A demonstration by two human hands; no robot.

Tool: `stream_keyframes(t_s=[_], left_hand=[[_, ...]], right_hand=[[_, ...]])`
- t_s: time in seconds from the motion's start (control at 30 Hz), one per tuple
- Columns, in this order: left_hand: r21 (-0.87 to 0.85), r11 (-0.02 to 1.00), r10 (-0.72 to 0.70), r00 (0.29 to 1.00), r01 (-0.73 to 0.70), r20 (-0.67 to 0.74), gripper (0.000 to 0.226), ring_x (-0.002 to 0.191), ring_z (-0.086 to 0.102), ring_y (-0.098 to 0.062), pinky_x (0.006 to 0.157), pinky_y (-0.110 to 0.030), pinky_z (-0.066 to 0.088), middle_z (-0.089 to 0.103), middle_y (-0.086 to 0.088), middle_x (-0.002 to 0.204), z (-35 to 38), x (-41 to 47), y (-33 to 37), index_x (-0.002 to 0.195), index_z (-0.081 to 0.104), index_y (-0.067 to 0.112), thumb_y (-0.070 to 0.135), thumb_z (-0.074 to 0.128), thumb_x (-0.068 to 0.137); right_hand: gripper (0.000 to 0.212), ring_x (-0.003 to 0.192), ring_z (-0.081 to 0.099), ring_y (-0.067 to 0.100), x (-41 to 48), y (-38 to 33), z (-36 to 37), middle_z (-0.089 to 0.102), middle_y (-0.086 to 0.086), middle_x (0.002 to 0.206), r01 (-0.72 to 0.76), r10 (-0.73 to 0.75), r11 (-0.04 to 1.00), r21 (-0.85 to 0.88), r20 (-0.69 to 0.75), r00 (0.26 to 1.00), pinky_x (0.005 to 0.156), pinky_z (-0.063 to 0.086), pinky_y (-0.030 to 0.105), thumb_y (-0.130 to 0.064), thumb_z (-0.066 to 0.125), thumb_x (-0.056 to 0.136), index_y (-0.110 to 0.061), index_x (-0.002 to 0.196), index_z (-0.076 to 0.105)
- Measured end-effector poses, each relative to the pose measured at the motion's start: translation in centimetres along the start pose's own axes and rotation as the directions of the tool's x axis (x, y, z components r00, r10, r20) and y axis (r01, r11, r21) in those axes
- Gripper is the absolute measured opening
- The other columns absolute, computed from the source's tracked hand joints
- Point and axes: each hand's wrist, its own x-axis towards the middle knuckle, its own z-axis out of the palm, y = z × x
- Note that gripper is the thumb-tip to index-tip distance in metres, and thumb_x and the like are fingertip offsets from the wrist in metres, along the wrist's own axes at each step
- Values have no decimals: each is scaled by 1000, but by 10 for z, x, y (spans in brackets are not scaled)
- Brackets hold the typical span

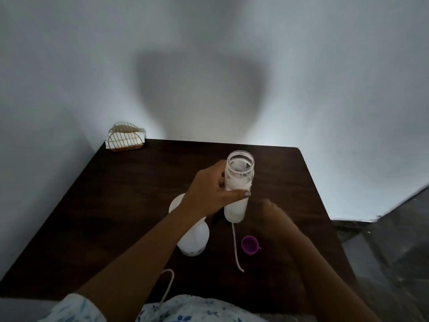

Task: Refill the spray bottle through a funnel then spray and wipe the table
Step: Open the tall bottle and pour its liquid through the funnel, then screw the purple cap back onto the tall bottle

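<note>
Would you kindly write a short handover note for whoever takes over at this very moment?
Left hand grips the open clear bottle, part full of whitish liquid. Right hand is beside it, blurred; grip unclear.
Purple cap lies on the table; white container stands under the left forearm. Napkin holder stands at the far-left corner.
Done: bottle opened. Remaining: pouring, spraying, wiping.

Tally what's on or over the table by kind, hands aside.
Bottles: 2, the clear bottle gripped by the left hand, and the white bottle
Purple cap: 1
Napkin holder: 1
Thin white cords: 2, one beside the cap, one at the near edge
Total: 6
</note>
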Motion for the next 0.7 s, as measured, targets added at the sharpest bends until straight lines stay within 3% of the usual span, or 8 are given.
stream_keyframes(t_s=[0.1,0.17,0.23,0.37,0.47,0.53,0.6,0.7], left_hand=[[25,1000,-5,1000,5,22,55,94,64,-9,79,-26,55,67,0,110,3,0,-1,116,56,12,26,79,68],[43,999,-5,999,3,38,55,94,64,-10,79,-27,55,67,-1,110,5,1,-1,116,55,12,28,78,69],[63,998,-3,998,-1,66,54,95,63,-11,80,-25,54,66,-2,111,11,0,-1,115,54,12,28,78,69],[112,994,4,994,-16,108,56,93,62,-10,79,-23,51,66,-1,109,21,-1,-3,114,55,15,32,79,67],[108,994,2,992,-16,129,59,96,62,-11,82,-30,53,66,1,109,27,-1,-6,114,55,17,40,78,65],[109,994,-4,989,-12,150,61,96,63,-12,83,-33,54,66,1,109,29,-3,-4,114,55,17,44,77,63],[89,996,5,988,-19,155,67,96,63,-12,82,-35,54,67,0,108,32,-5,-2,113,56,17,52,71,58],[89,995,24,987,-38,159,64,94,64,-13,82,-37,54,67,-1,107,34,-7,1,112,57,15,48,72,59]], right_hand=[[80,129,39,27,0,0,37,37,11,144,1,25,990,-141,183,983,104,41,37,-19,71,76,-14,142,26],[81,133,33,31,-1,-2,52,33,13,147,34,10,980,-198,217,976,106,38,40,-22,69,78,-14,144,23],[73,134,31,33,-2,-1,62,31,13,147,48,9,965,-258,216,976,106,37,43,-22,64,83,-15,144,24],[39,120,43,31,-5,7,78,43,14,133,109,-45,947,-302,209,977,96,45,41,-22,50,92,-20,130,43],[32,112,47,29,-9,16,84,45,13,127,110,-59,952,-284,183,981,91,47,40,-20,48,93,-18,124,46],[30,106,50,28,-13,19,80,45,13,122,74,-56,974,-214,93,994,87,48,38,-24,47,93,-20,122,45],[28,96,55,27,-16,17,66,44,10,115,25,-27,1000,-17,-94,995,82,48,33,-28,49,91,-23,119,48],[28,82,53,14,-16,6,26,44,10,110,104,60,928,357,-419,906,73,42,18,-20,61,84,-22,111,57]])
